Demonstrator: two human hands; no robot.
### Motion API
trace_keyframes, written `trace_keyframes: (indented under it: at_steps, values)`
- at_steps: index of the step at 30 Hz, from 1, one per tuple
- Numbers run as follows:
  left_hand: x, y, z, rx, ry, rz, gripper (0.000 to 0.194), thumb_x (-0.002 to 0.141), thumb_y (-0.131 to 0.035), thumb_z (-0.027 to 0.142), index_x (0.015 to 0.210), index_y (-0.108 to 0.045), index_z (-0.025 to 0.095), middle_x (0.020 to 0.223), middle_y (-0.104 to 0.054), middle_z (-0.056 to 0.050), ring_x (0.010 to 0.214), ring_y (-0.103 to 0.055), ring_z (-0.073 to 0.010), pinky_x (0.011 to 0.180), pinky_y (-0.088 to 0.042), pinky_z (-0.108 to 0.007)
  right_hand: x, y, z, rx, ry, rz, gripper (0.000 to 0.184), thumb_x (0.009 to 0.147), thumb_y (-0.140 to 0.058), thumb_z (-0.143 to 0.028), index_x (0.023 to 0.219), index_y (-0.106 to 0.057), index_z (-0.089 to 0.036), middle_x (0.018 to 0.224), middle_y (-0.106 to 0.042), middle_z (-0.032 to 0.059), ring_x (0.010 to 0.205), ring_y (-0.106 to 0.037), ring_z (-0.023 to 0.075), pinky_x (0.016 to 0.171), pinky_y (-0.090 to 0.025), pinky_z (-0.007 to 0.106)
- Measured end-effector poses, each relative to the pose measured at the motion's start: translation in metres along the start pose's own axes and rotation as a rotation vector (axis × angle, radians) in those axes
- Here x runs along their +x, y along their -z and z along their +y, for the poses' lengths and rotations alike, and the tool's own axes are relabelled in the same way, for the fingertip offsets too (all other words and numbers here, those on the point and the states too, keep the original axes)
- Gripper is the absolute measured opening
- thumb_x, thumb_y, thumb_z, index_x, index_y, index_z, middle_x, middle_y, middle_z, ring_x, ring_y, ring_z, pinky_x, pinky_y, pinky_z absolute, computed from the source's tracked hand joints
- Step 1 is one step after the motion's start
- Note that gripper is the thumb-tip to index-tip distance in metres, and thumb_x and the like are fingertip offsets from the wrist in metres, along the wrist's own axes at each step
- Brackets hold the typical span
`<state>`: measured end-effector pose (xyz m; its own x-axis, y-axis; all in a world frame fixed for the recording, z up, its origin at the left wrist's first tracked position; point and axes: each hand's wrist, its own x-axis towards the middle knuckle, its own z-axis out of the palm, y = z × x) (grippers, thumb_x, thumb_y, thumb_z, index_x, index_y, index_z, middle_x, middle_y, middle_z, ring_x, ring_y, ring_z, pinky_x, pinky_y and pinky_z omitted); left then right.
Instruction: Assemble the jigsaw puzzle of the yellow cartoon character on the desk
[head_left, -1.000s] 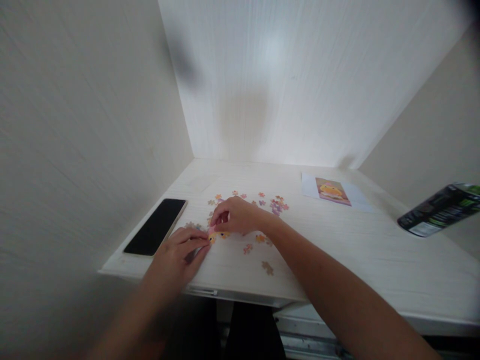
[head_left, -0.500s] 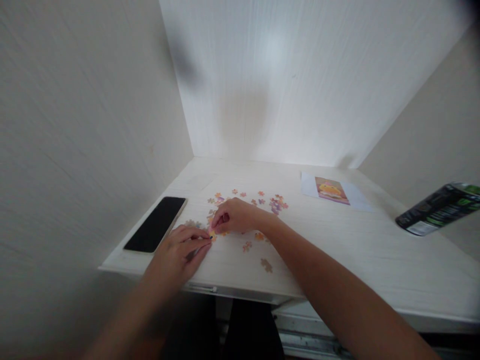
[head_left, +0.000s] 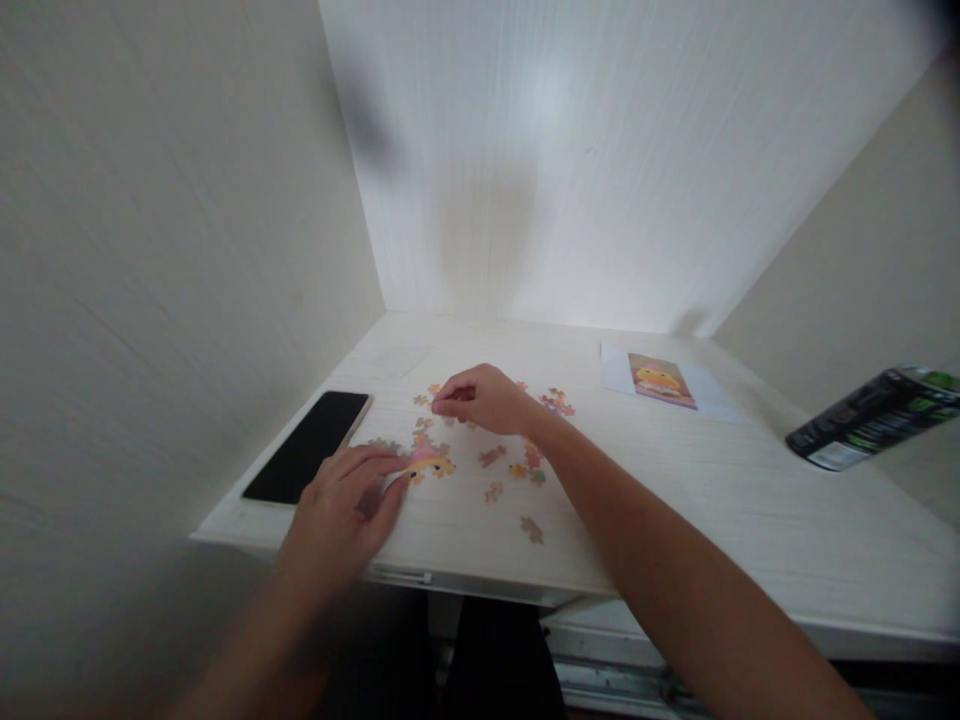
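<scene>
A joined section of jigsaw puzzle (head_left: 429,462), pink above and yellow with dark eye spots below, lies near the front left of the table. My left hand (head_left: 346,500) grips its left edge between thumb and fingers, and that edge looks slightly raised. Farther back, my right hand (head_left: 484,398) has its fingertips pinched together beside some loose orange pieces (head_left: 421,400). Whatever is between those fingertips is hidden. Several loose puzzle pieces lie around, among them a brownish piece (head_left: 532,530), a pinkish piece (head_left: 493,493) and a purple and orange cluster (head_left: 556,402).
A dark-screened phone (head_left: 309,447) lies left of my left hand. On the back right, a white sheet (head_left: 720,398) bears a printed picture (head_left: 661,381) of a yellow figure. A black and green can (head_left: 874,415) stands at the right. White panels enclose the table (head_left: 675,520).
My right hand has moved from the joined section up and back to the loose pieces, uncovering the section's pink and yellow picture. My left hand has shifted slightly left and stays at its edge.
</scene>
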<state>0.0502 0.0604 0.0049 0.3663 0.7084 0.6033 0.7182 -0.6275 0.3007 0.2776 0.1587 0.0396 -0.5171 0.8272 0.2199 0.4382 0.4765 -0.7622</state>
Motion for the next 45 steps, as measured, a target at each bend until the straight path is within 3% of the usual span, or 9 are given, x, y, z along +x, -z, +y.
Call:
trace_keyframes:
  at_steps: [5,10,18,21,25,29,36,41,45]
  values:
    - [-0.002,0.004,0.0,0.057,0.198,0.17,0.016,0.085,-0.054,0.023,0.099,-0.062,0.02,0.098,-0.065,-0.003,0.088,-0.06,-0.0168,0.083,-0.049,-0.033,0.003,0.019,0.018,-0.138,-0.039,0.081,0.019,0.081,-0.065,-0.03,0.087,-0.075,-0.015,0.076,-0.071,0.0039,0.064,-0.059,0.0092,0.062,-0.043,0.02]
    - [-0.002,0.004,-0.006,0.041,0.346,0.114,0.028,0.081,-0.05,0.017,0.107,-0.059,0.02,0.101,-0.065,-0.003,0.09,-0.062,-0.0167,0.081,-0.051,-0.03,0.002,0.024,0.032,-0.252,-0.109,0.233,0.015,0.078,-0.066,-0.023,0.088,-0.075,-0.016,0.077,-0.072,0.004,0.065,-0.06,0.01,0.067,-0.045,0.021]
    - [-0.005,0.0,-0.012,-0.001,0.332,0.058,0.04,0.076,-0.052,0.014,0.116,-0.055,0.021,0.106,-0.064,-0.003,0.089,-0.064,-0.0169,0.087,-0.052,-0.033,0.003,0.036,0.041,-0.293,-0.18,0.527,0.018,0.078,-0.065,-0.028,0.088,-0.074,-0.017,0.08,-0.072,0.0042,0.068,-0.062,0.0122,0.07,-0.048,0.024]
    - [-0.005,-0.001,-0.011,-0.002,0.295,0.049,0.038,0.078,-0.053,0.017,0.116,-0.054,0.022,0.108,-0.064,-0.004,0.089,-0.065,-0.0175,0.087,-0.052,-0.034,0.0,0.048,0.047,-0.294,-0.213,0.491,0.016,0.077,-0.066,-0.028,0.086,-0.074,-0.017,0.082,-0.073,0.0052,0.07,-0.062,0.0132,0.067,-0.047,0.024]
    - [-0.003,-0.002,-0.009,-0.01,0.251,0.044,0.035,0.081,-0.053,0.02,0.116,-0.054,0.021,0.106,-0.064,-0.005,0.091,-0.064,-0.0185,0.087,-0.051,-0.034,-0.01,0.066,0.056,-0.301,-0.252,0.351,0.017,0.078,-0.065,-0.022,0.091,-0.074,-0.015,0.085,-0.073,0.0066,0.069,-0.063,0.0125,0.064,-0.047,0.022]
    - [-0.002,-0.001,-0.005,-0.003,0.226,0.026,0.029,0.086,-0.051,0.025,0.114,-0.055,0.02,0.105,-0.064,-0.006,0.091,-0.064,-0.0189,0.086,-0.051,-0.034,-0.019,0.081,0.062,-0.444,-0.304,0.217,0.021,0.079,-0.062,-0.017,0.096,-0.074,-0.016,0.09,-0.074,0.006,0.075,-0.065,0.0122,0.07,-0.048,0.021]
    - [-0.001,0.0,0.001,0.012,0.164,-0.033,0.021,0.089,-0.049,0.03,0.104,-0.06,0.02,0.107,-0.065,-0.005,0.101,-0.06,-0.0199,0.093,-0.048,-0.037,-0.03,0.099,0.073,-0.612,-0.44,0.262,0.03,0.08,-0.054,-0.009,0.103,-0.073,-0.013,0.107,-0.072,0.0134,0.095,-0.065,0.0205,0.086,-0.046,0.028]
    - [-0.001,-0.001,-0.001,0.014,0.141,-0.058,0.02,0.089,-0.049,0.032,0.1,-0.062,0.021,0.109,-0.066,-0.005,0.103,-0.061,-0.0195,0.098,-0.048,-0.039,-0.037,0.103,0.077,-0.616,-0.475,0.149,0.026,0.073,-0.065,-0.013,0.097,-0.075,-0.013,0.094,-0.074,0.0109,0.08,-0.066,0.0173,0.072,-0.048,0.024]
    - [-0.002,-0.002,-0.002,0.014,0.119,-0.062,0.021,0.09,-0.05,0.032,0.102,-0.063,0.021,0.11,-0.066,-0.004,0.105,-0.061,-0.019,0.099,-0.049,-0.04,-0.036,0.099,0.073,-0.603,-0.451,0.111,0.022,0.077,-0.063,-0.018,0.094,-0.076,-0.015,0.089,-0.075,0.0085,0.076,-0.065,0.0154,0.069,-0.046,0.023]
